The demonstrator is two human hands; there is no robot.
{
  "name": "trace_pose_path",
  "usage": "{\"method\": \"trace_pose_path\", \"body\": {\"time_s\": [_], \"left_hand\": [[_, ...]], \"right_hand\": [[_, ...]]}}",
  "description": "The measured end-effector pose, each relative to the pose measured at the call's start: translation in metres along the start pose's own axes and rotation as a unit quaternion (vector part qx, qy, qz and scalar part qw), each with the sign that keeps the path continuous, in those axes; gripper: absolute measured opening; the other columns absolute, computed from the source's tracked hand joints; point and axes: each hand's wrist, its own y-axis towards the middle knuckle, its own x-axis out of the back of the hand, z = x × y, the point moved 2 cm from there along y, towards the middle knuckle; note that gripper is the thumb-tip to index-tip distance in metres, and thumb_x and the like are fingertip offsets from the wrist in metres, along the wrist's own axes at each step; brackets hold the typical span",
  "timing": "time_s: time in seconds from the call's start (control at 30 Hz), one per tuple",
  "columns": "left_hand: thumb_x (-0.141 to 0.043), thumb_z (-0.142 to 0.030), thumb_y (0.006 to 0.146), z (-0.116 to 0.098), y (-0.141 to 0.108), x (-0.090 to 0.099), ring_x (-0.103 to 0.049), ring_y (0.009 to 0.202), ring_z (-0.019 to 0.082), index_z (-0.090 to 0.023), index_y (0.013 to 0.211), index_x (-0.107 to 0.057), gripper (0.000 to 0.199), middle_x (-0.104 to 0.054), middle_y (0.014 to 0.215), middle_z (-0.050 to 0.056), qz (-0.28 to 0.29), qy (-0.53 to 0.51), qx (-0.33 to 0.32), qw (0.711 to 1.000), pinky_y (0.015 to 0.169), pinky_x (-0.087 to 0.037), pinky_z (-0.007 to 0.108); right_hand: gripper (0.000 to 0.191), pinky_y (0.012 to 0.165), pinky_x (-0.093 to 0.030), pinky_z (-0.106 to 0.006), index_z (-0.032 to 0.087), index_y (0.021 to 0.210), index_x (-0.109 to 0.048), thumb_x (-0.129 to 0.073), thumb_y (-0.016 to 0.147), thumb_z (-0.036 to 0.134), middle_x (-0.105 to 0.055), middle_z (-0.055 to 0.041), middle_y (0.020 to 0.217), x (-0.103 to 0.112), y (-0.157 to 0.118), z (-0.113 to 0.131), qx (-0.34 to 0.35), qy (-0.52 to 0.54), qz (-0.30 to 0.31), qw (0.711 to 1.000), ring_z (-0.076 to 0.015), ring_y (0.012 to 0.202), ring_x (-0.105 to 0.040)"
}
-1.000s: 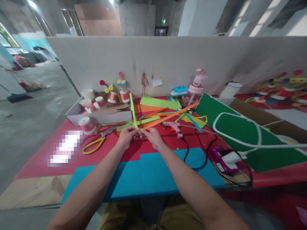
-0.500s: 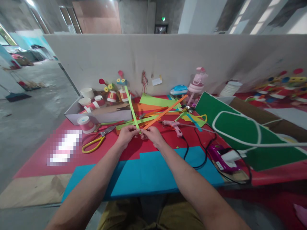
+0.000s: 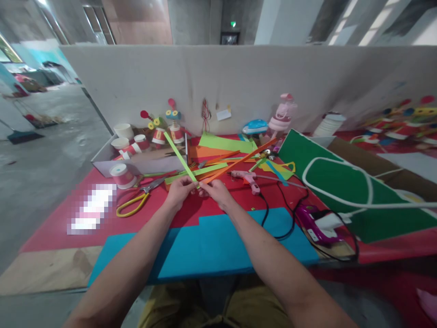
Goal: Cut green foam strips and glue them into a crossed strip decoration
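My left hand (image 3: 180, 191) pinches the near end of a light green paper strip (image 3: 178, 153), which slants up and away to the left. In my right hand (image 3: 216, 191) is the near end of an orange paper strip (image 3: 244, 160), stretching up to the right. Both hands meet over the red tabletop, and the two strip ends come together between the fingertips; how they join is hidden by the fingers. Yellow-handled scissors (image 3: 136, 203) lie left of my left hand. A pink glue gun (image 3: 249, 180) rests to the right of my right hand.
Paper cups (image 3: 123, 130) fill a white box (image 3: 153, 167) at the back left, beside small cup figures (image 3: 175, 130). Blue sheets (image 3: 218, 246) cover the front edge. On the right are a green board (image 3: 327, 191), a purple power strip (image 3: 316, 225) and black cords. A wall panel (image 3: 239, 77) stands behind.
The green strip's far end has swung left and down. The orange strip's far end has shifted a little to the right. Both hands stay together in nearly the same place.
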Motion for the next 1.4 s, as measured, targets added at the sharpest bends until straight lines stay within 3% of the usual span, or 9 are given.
{"method": "trace_pose_path", "body": {"time_s": [0.13,0.27,0.43,0.6,0.77,1.0,1.23,1.4], "left_hand": [[-0.079,-0.034,0.059,-0.001,0.000,0.001,-0.047,0.046,0.007,-0.014,0.059,-0.056,0.030,-0.054,0.049,-0.003,-0.005,0.008,-0.007,1.000,0.048,-0.035,0.020],[-0.073,-0.042,0.066,-0.005,-0.001,0.001,-0.051,0.051,0.009,-0.012,0.064,-0.061,0.033,-0.059,0.057,0.002,0.031,-0.076,0.063,0.995,0.052,-0.040,0.022],[-0.078,-0.032,0.060,-0.004,-0.003,-0.003,-0.051,0.051,0.008,-0.011,0.068,-0.065,0.026,-0.061,0.057,0.002,0.056,-0.078,0.075,0.993,0.052,-0.040,0.021],[-0.080,-0.030,0.055,0.004,-0.001,-0.002,-0.051,0.048,0.009,-0.011,0.064,-0.064,0.027,-0.062,0.055,0.002,0.008,-0.040,0.033,0.999,0.050,-0.038,0.022],[-0.082,-0.026,0.050,0.003,0.002,0.002,-0.050,0.044,0.008,-0.012,0.062,-0.061,0.028,-0.058,0.050,-0.001,-0.036,-0.092,0.068,0.993,0.047,-0.038,0.021],[-0.079,-0.022,0.051,0.003,-0.001,-0.002,-0.051,0.045,0.008,-0.012,0.061,-0.060,0.024,-0.055,0.046,-0.002,-0.042,-0.130,0.112,0.984,0.048,-0.040,0.021],[-0.079,-0.021,0.050,0.003,-0.003,-0.004,-0.050,0.043,0.007,-0.012,0.061,-0.059,0.025,-0.055,0.046,-0.001,-0.035,-0.132,0.133,0.982,0.046,-0.040,0.020],[-0.077,-0.017,0.051,0.005,-0.003,-0.005,-0.049,0.042,0.006,-0.012,0.060,-0.058,0.021,-0.056,0.046,0.000,-0.037,-0.130,0.154,0.979,0.047,-0.042,0.020]], "right_hand": [[0.017,0.053,-0.051,-0.020,0.013,0.072,-0.065,-0.074,0.071,0.028,-0.065,-0.0015,0.062,0.000,-0.001,0.000,-0.015,0.021,0.006,1.000,-0.0075,0.050,-0.057],[0.016,0.056,-0.054,-0.023,0.013,0.073,-0.065,-0.074,0.070,0.026,-0.066,-0.0014,0.064,0.002,0.000,-0.003,-0.036,0.063,-0.016,0.997,-0.0075,0.050,-0.057],[0.019,0.058,-0.055,-0.023,0.013,0.070,-0.065,-0.076,0.067,0.029,-0.065,-0.0012,0.061,0.002,0.003,-0.008,-0.028,0.078,-0.034,0.996,-0.0082,0.051,-0.058],[0.020,0.059,-0.055,-0.024,0.014,0.068,-0.066,-0.076,0.065,0.031,-0.064,-0.0008,0.060,0.002,0.002,-0.007,-0.004,0.036,-0.044,0.998,-0.0082,0.052,-0.057],[0.017,0.067,-0.055,-0.025,0.014,0.072,-0.067,-0.077,0.063,0.025,-0.068,-0.0020,0.070,0.004,0.004,-0.004,-0.002,0.064,0.004,0.998,-0.0092,0.060,-0.061],[0.024,0.068,-0.055,-0.026,0.013,0.070,-0.065,-0.078,0.062,0.032,-0.067,-0.0020,0.068,0.001,0.008,-0.009,-0.011,0.132,-0.016,0.991,-0.0081,0.059,-0.060],[0.027,0.067,-0.054,-0.028,0.014,0.067,-0.064,-0.078,0.056,0.035,-0.063,0.0003,0.060,-0.004,0.008,-0.013,0.015,0.102,-0.061,0.993,-0.0095,0.056,-0.058],[0.031,0.064,-0.053,-0.026,0.015,0.069,-0.063,-0.079,0.053,0.036,-0.064,0.0009,0.060,-0.006,0.006,-0.013,0.016,0.098,-0.061,0.993,-0.0089,0.054,-0.057]]}}
